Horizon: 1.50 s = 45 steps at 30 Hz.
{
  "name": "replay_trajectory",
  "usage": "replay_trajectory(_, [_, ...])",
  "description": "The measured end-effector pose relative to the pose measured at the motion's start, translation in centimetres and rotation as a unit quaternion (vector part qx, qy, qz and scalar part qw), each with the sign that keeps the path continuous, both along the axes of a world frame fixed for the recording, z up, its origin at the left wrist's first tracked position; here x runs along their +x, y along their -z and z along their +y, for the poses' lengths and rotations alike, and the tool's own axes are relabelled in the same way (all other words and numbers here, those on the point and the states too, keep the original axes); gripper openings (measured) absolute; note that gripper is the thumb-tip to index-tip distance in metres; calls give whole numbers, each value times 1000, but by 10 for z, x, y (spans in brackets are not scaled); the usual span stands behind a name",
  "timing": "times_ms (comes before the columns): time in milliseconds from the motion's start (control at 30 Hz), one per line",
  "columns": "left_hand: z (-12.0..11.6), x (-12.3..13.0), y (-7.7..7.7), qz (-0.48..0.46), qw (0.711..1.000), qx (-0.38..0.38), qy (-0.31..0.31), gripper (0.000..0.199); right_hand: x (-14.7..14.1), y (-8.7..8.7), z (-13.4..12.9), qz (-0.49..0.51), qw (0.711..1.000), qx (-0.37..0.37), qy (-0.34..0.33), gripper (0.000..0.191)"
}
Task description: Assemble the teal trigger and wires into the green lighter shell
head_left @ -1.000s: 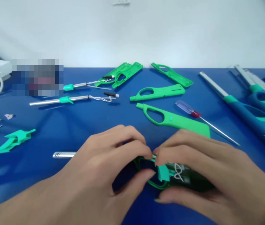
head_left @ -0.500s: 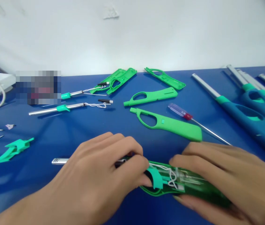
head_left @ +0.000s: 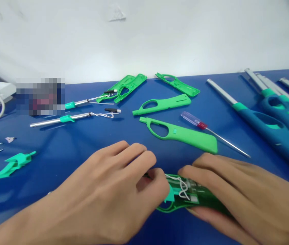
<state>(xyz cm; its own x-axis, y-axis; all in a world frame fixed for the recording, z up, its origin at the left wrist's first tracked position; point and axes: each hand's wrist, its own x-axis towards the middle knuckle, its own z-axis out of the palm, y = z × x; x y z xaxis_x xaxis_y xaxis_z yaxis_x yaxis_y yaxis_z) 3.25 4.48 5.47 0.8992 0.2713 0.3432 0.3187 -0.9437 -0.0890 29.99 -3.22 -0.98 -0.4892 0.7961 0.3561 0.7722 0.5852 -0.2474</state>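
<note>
At lower right, the right hand [head_left: 238, 195] clasps a green casing [head_left: 178, 206]; the left hand [head_left: 116, 190] curls over its end, pinch unclear.

Blue tabletop [head_left: 124, 133] is occupied by green handle shells [head_left: 192, 135], a screwdriver [head_left: 202, 126] laid beside the nearest shell, two wired metal tubes [head_left: 47, 121]; blue-handled lighters [head_left: 284, 141] are grouped right, teal plastic piece [head_left: 16, 164] left.

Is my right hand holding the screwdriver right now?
No, the screwdriver lies on the blue table while the right hand grips the green assembly.
</note>
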Motion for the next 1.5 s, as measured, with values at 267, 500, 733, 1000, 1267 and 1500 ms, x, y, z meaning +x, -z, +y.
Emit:
replay_trajectory(267, [1,-3,12,-27,999,-40,8,33,2,-4,-10,1,1000,10,-1,29])
replay_trajectory(500, [0,-2,7,-24,998,-51,8,40,0,-11,-11,8,1000,22,-14,41])
replay_trajectory(733, [-3,-1,2,-25,998,-51,-4,39,-1,-8,-9,33,999,1,-16,37])
replay_trajectory(1000, [-9,8,1,-31,998,-42,-16,38,3,-6,-12,59,998,-28,5,36])
replay_trajectory(1267, [-2,-2,9,-36,998,-44,-3,46,2,-8,-10,56,998,-15,-16,39])
replay_trajectory(1500, [-12,2,12,-64,993,-95,-17,43,-2,-7,-6,36,999,-21,20,32])
